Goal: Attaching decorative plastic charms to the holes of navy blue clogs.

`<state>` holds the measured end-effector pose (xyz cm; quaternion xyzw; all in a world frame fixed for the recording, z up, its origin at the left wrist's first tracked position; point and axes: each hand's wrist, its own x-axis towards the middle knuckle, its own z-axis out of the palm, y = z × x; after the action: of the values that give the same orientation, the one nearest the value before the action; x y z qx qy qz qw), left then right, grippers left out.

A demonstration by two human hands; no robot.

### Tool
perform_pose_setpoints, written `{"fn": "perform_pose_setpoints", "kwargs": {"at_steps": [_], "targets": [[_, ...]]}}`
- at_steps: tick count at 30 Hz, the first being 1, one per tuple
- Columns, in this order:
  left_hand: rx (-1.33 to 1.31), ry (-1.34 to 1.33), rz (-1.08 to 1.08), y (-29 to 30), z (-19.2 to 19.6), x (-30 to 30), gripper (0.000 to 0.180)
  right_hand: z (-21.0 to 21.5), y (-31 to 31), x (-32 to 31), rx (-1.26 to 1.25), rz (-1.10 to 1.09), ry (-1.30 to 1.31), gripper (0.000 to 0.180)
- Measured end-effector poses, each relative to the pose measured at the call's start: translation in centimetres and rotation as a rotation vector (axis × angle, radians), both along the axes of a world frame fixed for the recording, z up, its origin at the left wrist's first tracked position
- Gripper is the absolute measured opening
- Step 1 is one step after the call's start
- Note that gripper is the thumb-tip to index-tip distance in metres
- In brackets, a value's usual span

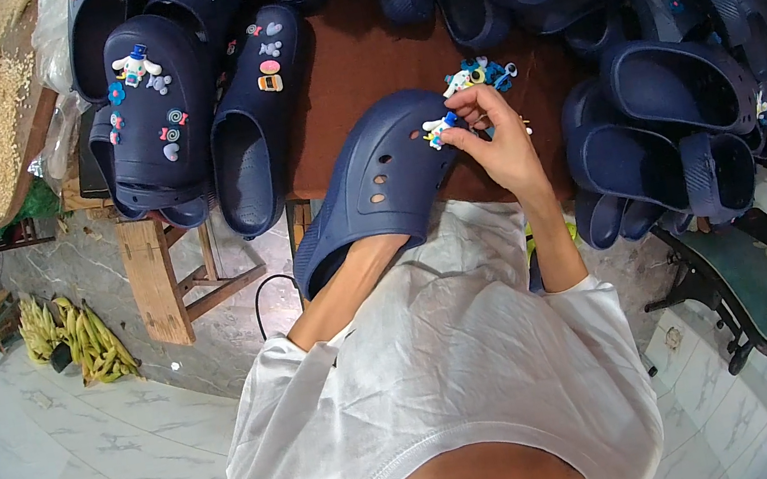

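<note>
A dark blue clog (pixel 389 152) with round vent holes sits in front of my chest, its toe pointing up and right. My left hand (pixel 376 253) reaches into the clog through its foot opening; only the wrist shows and the fingers are hidden inside. My right hand (pixel 494 138) is closed in a pinch on a small white figure charm (pixel 439 129) with a blue top, against the toe part of the clog. Just beyond the fingertips lies a small pile of colourful shoe charms (pixel 478 76).
A brown cloth (pixel 350 67) covers the table. Charm-decorated blue clogs (pixel 163 104) stand at the left; more clogs (pixel 683 88) are stacked at the right. Farther left are a tray of pale grains (pixel 5 130), a wooden stool (pixel 155 283) and yellow bananas (pixel 97 343). A dark chair (pixel 757 289) stands lower right.
</note>
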<state>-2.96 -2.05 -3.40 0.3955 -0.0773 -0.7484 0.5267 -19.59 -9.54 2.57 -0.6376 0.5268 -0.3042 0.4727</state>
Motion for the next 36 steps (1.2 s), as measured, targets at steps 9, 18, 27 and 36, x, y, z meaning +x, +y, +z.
{"fn": "perform_pose_setpoints", "kwargs": {"at_steps": [9, 18, 27, 36], "targets": [[-0.05, -0.011, -0.081, 1.0, 0.4, 1.3, 0.031, -0.4, -1.6, -1.1, 0.165, 0.113, -0.048, 0.05], [-0.105, -0.03, -0.156, -1.0, -0.2, 2.3, 0.032, -2.6, -0.7, 0.6, 0.064, -0.007, -0.102, 0.045], [0.037, 0.267, -0.127, -3.2, -1.7, 2.4, 0.037, -2.1, -0.2, 1.1, -0.288, 0.012, 0.124, 0.037], [0.284, 0.145, 0.016, -1.7, 3.1, 4.2, 0.037, -2.6, -0.5, 1.3, -0.259, -0.017, 0.191, 0.034]]}}
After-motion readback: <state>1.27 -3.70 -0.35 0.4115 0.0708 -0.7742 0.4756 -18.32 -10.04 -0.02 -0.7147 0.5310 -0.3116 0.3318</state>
